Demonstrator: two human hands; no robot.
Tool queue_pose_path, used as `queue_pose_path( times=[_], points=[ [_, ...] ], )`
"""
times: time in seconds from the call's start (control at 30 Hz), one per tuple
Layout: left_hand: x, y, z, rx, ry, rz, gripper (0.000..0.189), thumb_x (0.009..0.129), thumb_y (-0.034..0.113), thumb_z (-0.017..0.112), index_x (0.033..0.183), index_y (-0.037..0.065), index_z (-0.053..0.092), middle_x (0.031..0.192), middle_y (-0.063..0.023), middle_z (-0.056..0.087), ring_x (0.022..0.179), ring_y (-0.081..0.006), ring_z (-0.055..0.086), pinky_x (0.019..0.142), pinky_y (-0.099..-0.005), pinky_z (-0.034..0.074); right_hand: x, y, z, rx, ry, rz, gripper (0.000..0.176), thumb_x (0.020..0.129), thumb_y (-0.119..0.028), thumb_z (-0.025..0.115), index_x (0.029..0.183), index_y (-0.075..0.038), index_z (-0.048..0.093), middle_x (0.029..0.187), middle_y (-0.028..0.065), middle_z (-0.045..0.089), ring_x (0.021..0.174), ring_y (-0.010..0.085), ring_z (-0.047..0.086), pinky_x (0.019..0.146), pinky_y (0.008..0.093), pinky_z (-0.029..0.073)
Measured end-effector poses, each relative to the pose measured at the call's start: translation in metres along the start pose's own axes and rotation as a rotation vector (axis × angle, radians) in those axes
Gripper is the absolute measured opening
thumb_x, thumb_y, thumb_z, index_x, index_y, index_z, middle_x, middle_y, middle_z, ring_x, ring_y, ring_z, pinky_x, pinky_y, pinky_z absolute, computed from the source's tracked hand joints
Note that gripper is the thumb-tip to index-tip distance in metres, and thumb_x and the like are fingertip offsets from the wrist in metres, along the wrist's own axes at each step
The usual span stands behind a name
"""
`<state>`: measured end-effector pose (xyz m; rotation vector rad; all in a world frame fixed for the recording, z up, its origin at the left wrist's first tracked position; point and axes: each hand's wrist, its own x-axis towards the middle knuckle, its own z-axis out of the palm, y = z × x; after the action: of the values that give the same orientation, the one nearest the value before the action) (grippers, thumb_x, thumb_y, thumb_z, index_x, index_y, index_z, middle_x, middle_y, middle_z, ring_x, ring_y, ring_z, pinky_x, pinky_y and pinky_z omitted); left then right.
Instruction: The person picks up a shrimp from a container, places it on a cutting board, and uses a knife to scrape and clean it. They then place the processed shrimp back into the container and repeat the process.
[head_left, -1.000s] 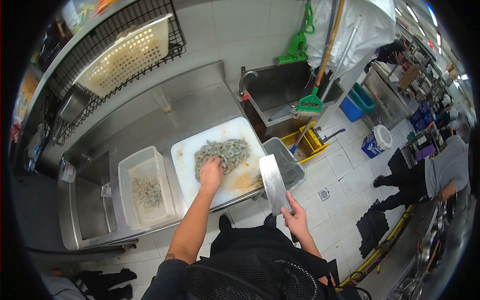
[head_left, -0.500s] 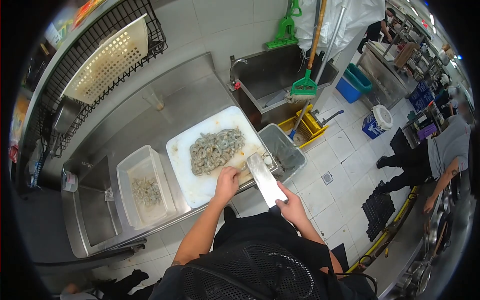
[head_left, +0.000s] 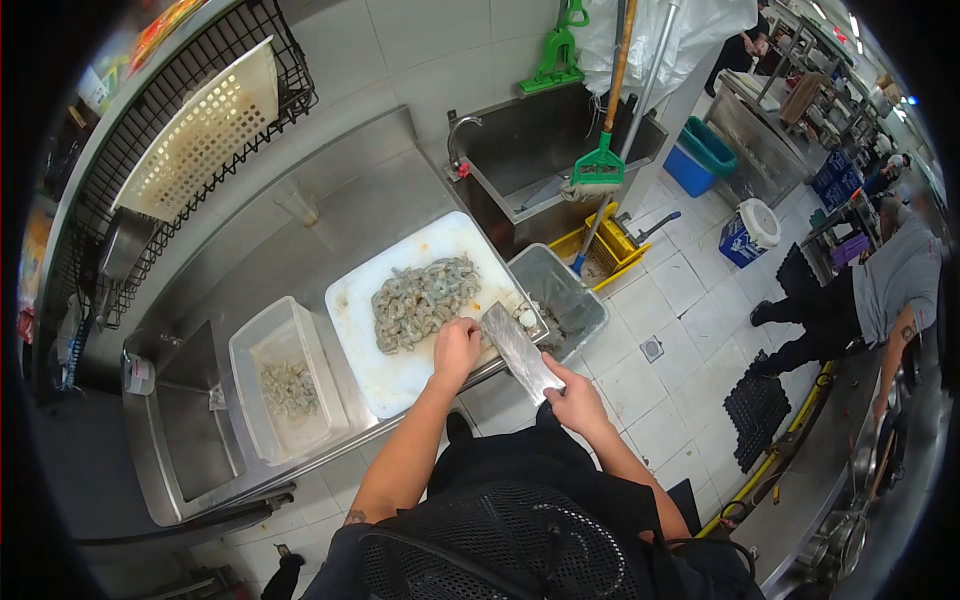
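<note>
My right hand [head_left: 578, 396] grips a cleaver [head_left: 520, 350] by its dark handle, the broad blade slanting up and left over the front right part of the white cutting board [head_left: 375, 375]. Close to the blade's left side is my left hand [head_left: 457, 349], its fingers curled together at the front of the board. What those fingers hold, if anything, is hidden. Beyond them, a heap of grey peeled shrimp [head_left: 425, 300] covers the board's middle. Pale scraps [head_left: 527, 316] lie at the board's right corner, past the blade.
Left of the board, a clear plastic tub [head_left: 245, 370] holds some shrimp [head_left: 288, 387]. A grey bin [head_left: 585, 330] stands against the counter's right end. Behind are a deep sink [head_left: 520, 150], a yellow mop bucket [head_left: 610, 250] and a green broom [head_left: 598, 165]. A co-worker [head_left: 895, 275] stands at right.
The cleaver blade has turned, showing a darker face, and shifted slightly left. My right hand has moved a little up and left. My left hand is slightly higher. The co-worker's arm has moved.
</note>
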<state>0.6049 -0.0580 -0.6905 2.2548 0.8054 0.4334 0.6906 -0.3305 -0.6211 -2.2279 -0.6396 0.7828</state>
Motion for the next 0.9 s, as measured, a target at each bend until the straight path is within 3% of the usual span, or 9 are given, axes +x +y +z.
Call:
queue_pose_path(
  times=[0.2,0.37,0.53,0.57,0.63,0.9],
  points=[
    [0.002,0.001,-0.002,-0.003,-0.004,-0.035,0.013,0.093,0.007,0.071,0.098,0.000,0.081,0.106,-0.0224,0.078,0.102,-0.0444,0.074,0.093,-0.0524,0.058,0.005,0.006,0.001,0.076,-0.030,0.019,0.070,0.096,-0.016,0.077,0.161,-0.034,0.060,0.105,0.0282,0.078,0.102,0.0462,0.075,0.094,0.0514,0.058],
    [0.003,-0.004,0.001,0.002,0.054,0.050,0.014,0.090,0.004,0.070,0.098,0.001,0.081,0.101,-0.0230,0.078,0.096,-0.0431,0.075,0.087,-0.0499,0.059,0.009,0.014,0.009,0.083,0.006,-0.050,0.070,0.096,-0.015,0.077,0.161,-0.032,0.060,0.100,0.0273,0.077,0.098,0.0443,0.076,0.093,0.0498,0.058],
    [0.004,-0.005,0.003,0.019,0.017,0.045,0.013,0.093,0.002,0.070,0.100,0.001,0.081,0.103,-0.0224,0.078,0.103,-0.0440,0.074,0.094,-0.0515,0.058,0.014,0.015,0.017,0.142,-0.025,-0.050,0.071,0.095,-0.014,0.077,0.162,-0.027,0.060,0.133,0.0278,0.075,0.108,0.0441,0.076,0.098,0.0468,0.058],
    [0.004,-0.005,0.002,0.020,0.011,0.048,0.014,0.094,0.002,0.069,0.100,0.001,0.081,0.103,-0.0222,0.077,0.103,-0.0439,0.073,0.094,-0.0513,0.058,0.016,0.016,0.020,0.144,-0.024,-0.050,0.071,0.095,-0.014,0.077,0.162,-0.027,0.060,0.133,0.0278,0.075,0.108,0.0441,0.076,0.098,0.0468,0.058],
    [0.002,-0.006,-0.001,0.015,-0.011,0.043,0.015,0.094,0.001,0.068,0.101,0.001,0.081,0.104,-0.0228,0.077,0.103,-0.0441,0.073,0.094,-0.0515,0.058,0.018,0.016,0.027,0.179,0.047,-0.175,0.071,0.095,-0.013,0.076,0.163,-0.024,0.059,0.142,0.0260,0.072,0.104,0.0434,0.077,0.097,0.0462,0.058],
    [0.000,-0.001,-0.002,-0.012,-0.041,-0.044,0.021,0.093,0.000,0.063,0.105,0.000,0.080,0.105,-0.0264,0.079,0.103,-0.0443,0.076,0.091,-0.0512,0.060,-0.002,0.016,0.034,0.152,0.004,-0.063,0.073,0.095,-0.013,0.076,0.165,-0.025,0.057,0.126,0.0287,0.076,0.093,0.0408,0.077,0.091,0.0471,0.058]
  ],
)
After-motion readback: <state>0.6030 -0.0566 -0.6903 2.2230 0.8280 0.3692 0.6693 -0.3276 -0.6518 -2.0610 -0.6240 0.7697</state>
